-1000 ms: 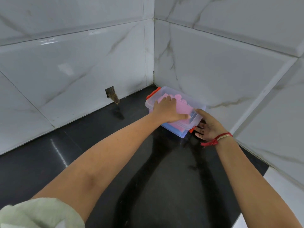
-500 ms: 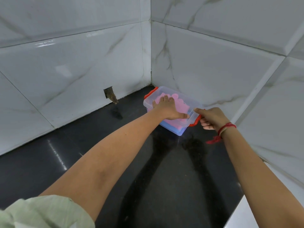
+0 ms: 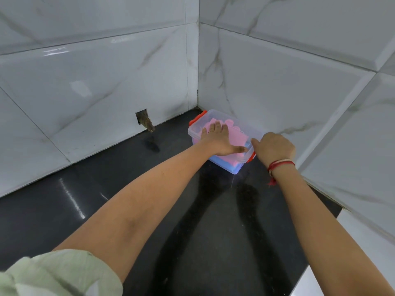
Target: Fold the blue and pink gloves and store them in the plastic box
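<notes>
- My left hand [image 3: 220,138] lies flat, fingers spread, on the plastic box [image 3: 224,144] lid — gripping nothing.
- My right hand [image 3: 274,147] curls at its near red latch [image 3: 252,157]; whether it grips, I can't tell.
- Pink glove [image 3: 235,138] inside, in the counter [image 3: 192,231] corner.

A glossy black stone counter [image 3: 64,210] fills the corner where two white marble-tiled walls [image 3: 85,82] meet. One thing rests directly on it: a clear plastic box [image 3: 226,165] with red latches, standing at about one o'clock, close to the right-hand wall and just short of the corner.
</notes>
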Available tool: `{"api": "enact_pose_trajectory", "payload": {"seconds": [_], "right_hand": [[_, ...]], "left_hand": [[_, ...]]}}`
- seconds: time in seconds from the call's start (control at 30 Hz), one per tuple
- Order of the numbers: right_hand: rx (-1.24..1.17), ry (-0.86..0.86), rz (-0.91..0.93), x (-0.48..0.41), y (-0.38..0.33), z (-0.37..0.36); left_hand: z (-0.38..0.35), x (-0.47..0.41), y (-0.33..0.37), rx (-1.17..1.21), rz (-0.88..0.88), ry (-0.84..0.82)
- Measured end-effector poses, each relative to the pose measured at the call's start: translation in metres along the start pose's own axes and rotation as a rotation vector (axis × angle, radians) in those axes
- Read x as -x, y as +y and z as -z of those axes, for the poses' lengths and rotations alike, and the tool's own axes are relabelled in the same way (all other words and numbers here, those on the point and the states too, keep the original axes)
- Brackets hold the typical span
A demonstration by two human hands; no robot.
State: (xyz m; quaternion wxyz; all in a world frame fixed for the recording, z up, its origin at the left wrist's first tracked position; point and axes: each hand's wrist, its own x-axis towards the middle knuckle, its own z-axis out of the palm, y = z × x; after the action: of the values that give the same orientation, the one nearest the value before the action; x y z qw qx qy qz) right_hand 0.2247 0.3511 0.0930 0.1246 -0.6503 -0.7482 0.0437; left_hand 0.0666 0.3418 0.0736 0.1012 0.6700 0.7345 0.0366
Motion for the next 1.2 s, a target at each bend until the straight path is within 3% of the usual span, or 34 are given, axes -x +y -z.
{"api": "enact_pose_trajectory", "payload": {"seconds": [0.07,0.13,0.23,0.33,0.47,0.73,1.2], "right_hand": [[0.069,0.199,0.066,0.009,-0.002,0.001],[0.005,0.255,0.19,0.015,-0.004,0.0],[-0.033,-0.052,0.34,0.017,-0.003,-0.011],[-0.134,-0.165,0.377,0.022,-0.001,-0.022],[-0.014,-0.13,0.369,0.028,-0.003,-0.026],[0.069,-0.13,0.309,0.036,-0.006,-0.023],[-0.057,-0.097,0.24,0.032,-0.013,-0.019]], "left_hand": [[0.0,0.002,-0.007,0.001,0.003,0.041],[-0.005,0.009,-0.018,0.008,0.117,0.111],[-0.016,0.017,-0.031,0.144,0.27,0.095],[-0.019,0.015,-0.033,0.177,0.201,0.105],[-0.015,0.005,-0.034,0.166,0.093,0.101],[-0.012,-0.006,-0.035,0.161,0.035,0.056],[0.003,0.022,-0.038,0.192,-0.001,-0.015]]}}
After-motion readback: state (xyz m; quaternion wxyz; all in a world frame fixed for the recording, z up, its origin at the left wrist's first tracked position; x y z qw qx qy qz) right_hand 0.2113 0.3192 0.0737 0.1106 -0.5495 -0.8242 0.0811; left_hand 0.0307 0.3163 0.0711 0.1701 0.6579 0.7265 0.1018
